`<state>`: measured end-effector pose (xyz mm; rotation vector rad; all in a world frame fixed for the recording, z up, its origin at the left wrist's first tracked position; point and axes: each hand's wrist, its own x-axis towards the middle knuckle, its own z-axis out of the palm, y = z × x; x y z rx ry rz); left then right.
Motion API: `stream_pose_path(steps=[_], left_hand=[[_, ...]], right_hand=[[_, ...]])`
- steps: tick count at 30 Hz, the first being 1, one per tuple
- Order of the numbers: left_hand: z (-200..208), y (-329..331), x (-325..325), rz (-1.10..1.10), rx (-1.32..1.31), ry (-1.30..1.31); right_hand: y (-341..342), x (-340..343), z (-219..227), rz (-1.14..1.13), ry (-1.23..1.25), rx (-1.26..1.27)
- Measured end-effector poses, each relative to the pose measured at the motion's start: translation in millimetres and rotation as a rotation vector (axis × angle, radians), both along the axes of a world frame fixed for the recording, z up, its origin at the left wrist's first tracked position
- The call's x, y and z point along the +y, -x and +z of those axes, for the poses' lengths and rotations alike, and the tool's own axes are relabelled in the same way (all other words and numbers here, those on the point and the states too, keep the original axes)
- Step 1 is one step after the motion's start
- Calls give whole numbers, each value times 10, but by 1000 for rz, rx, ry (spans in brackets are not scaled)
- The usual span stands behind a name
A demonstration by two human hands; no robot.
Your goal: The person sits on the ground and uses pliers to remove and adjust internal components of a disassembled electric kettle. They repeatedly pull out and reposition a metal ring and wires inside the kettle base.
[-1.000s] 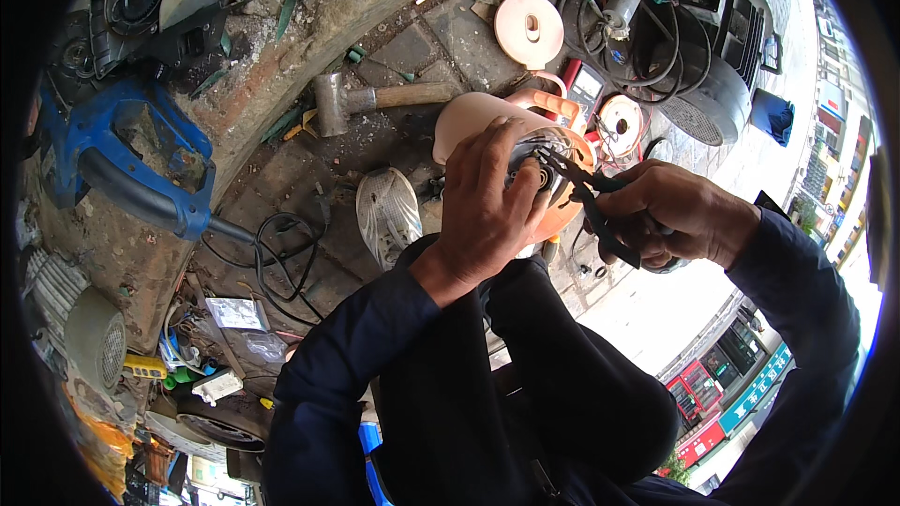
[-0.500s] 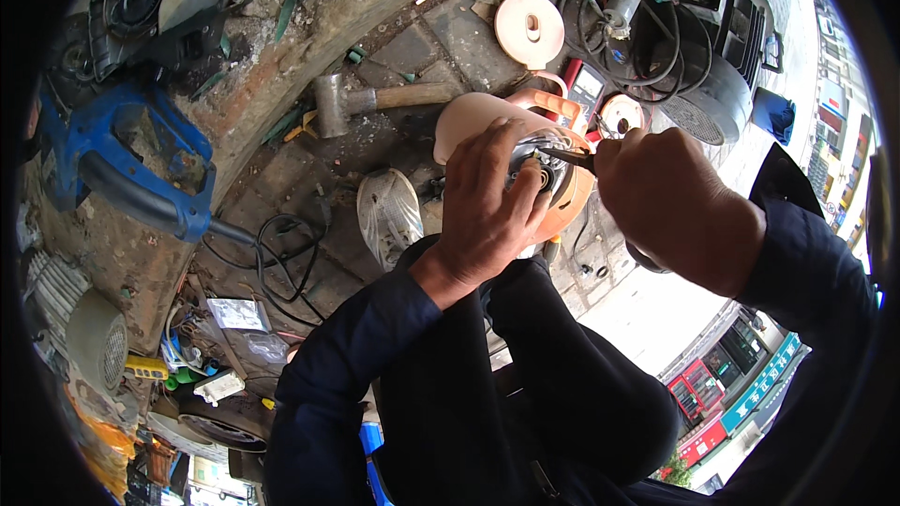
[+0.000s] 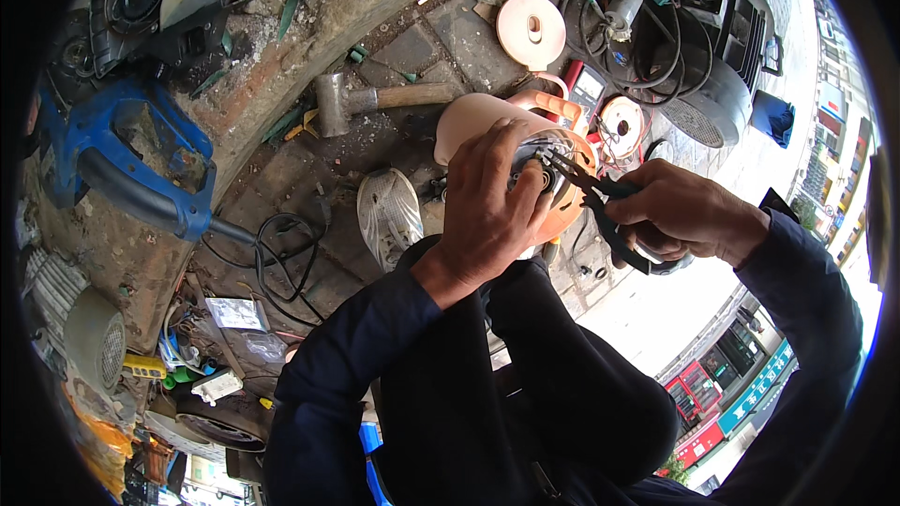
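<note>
My left hand [image 3: 492, 197] rests over an orange and pale plastic tool housing [image 3: 459, 128], gripping it with the thumb and fingers beside its round open end. Inside that opening are metal parts and a dark, bearing-like ring [image 3: 547, 178], partly covered by my fingers. My right hand [image 3: 689, 211] grips dark-handled pliers [image 3: 591, 195], their handles spread apart. The plier tips reach into the opening near my left fingertips; whether they pinch a part I cannot tell. The housing sits just beyond my knees.
A hammer [image 3: 394, 97] lies beyond the housing. Past it are a pale disc [image 3: 531, 30], a red-edged meter [image 3: 587, 89] and a cabled dark machine [image 3: 712, 75]. My shoe [image 3: 388, 215] stands left of the housing. A blue-handled tool [image 3: 131, 164] lies on the ledge, its cord trailing.
My right hand has shifted down and slightly right, turning so that the plier handles show spread apart. My left hand and the housing stay in nearly the same place.
</note>
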<state>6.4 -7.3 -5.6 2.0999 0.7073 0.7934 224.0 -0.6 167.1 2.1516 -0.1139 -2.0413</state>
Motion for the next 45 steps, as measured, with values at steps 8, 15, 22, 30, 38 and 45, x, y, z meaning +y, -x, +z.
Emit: stream_pose_path(steps=[8, 15, 22, 30, 38, 45], left_hand=[[2, 8, 4, -9, 5, 4], [10, 2, 1, 0, 7, 0], [5, 4, 4, -5, 5, 6], [-3, 4, 4, -12, -4, 8], [-5, -2, 4, -4, -8, 1], [5, 5, 3, -2, 7, 5]], right_hand=[[20, 15, -15, -87, -9, 40], [26, -17, -43, -71, -1, -4], [4, 7, -62, 139, -43, -10], [258, 81, 165, 1736, -641, -144], [95, 124, 195, 1213, -399, -105], [-11, -21, -25, 466, -139, -30]])
